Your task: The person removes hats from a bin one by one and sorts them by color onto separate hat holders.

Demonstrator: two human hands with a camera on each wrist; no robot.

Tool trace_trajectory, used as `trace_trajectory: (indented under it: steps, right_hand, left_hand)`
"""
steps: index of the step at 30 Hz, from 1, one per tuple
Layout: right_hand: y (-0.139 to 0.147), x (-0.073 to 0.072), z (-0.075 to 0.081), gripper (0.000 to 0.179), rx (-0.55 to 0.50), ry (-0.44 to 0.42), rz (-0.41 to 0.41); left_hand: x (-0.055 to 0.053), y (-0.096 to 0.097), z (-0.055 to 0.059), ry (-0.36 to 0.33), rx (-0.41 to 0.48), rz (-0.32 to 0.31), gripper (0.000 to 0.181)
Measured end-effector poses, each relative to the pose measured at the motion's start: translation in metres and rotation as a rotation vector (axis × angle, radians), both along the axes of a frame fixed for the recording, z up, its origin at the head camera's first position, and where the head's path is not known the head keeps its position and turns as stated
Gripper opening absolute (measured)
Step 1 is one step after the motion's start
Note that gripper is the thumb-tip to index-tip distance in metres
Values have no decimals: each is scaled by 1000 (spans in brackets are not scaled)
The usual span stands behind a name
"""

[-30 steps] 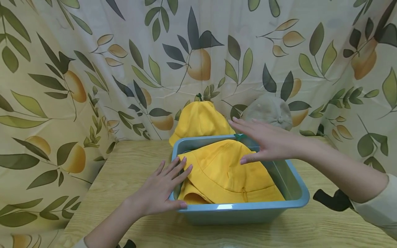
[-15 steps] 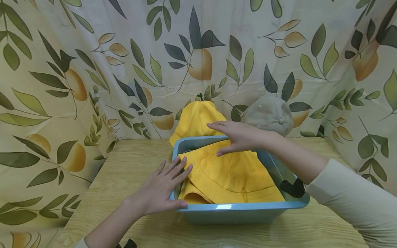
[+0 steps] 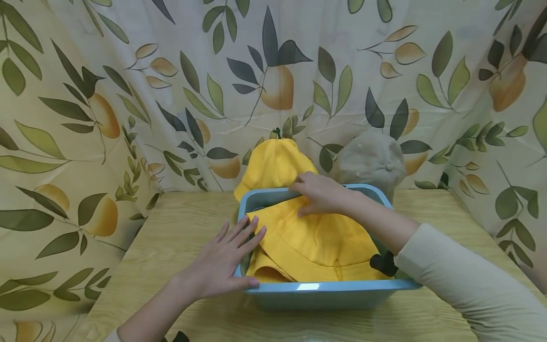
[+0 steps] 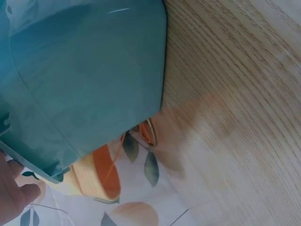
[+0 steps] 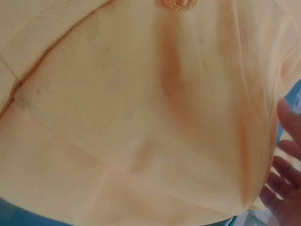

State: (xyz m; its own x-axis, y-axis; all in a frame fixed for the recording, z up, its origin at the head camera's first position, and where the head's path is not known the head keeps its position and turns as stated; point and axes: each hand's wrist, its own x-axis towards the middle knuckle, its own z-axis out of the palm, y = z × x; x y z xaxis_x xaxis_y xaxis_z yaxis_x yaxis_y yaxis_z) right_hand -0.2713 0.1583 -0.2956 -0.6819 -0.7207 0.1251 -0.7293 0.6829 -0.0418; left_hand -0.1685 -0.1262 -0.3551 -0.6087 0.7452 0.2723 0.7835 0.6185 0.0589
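Far left, a cream curtain printed with leaves and orange fruit (image 3: 171, 28) hangs down beside a pale wood-grain table (image 3: 188, 213) and runs across the whole far side. Left hand (image 3: 222, 263) at left of centre: fingers straight and spread apart, tips over the left rim of a light-blue rectangular plastic bin (image 3: 342, 286), thumb at its near left corner; nothing clamped. The left wrist view has part of this hand against the bin. Inside the bin, filling most of it, lies a yellow cloth hat with a stitched brim (image 3: 316, 242) — crown toward the far side, brim toward the near rim, an edge rolled over at near left. Just beyond the bin's far rim, left of centre, a second yellow cloth hat with a small green stem (image 3: 278, 164) sits upright. Right hand (image 3: 322, 192) extends over the far part of the bin, above the first hat; fingers lightly bent, thumb held apart from them — the right wrist view puts them separated at the hat's edge, whether in contact cannot be told. Farther right, behind the bin, a grey-beige fabric cap (image 3: 372, 159) stands near the curtain. At right, a cream ribbed sleeve (image 3: 466, 280) covers the right forearm, with a black curved fitting (image 3: 384, 263) by the wrist.
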Motion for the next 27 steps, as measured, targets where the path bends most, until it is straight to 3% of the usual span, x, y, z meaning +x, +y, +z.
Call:
trace_trajectory:
  steps: [7,10,15,27]
  right_hand:
    - [2,-1,0,45,44,-85,-186]
    - [3,-1,0,33,50,-124,-207]
    - [7,0,2,25,37,-134,-141]
    - [26,7,11,18,-63,-38,77]
  left_hand:
    - [0,0,1,-10,0,5,92]
    - [0,0,1,-11,2,2,91]
    - [-1,0,0,-11,5,-1,89]
    - [-1,0,1,-15,-3,9,91]
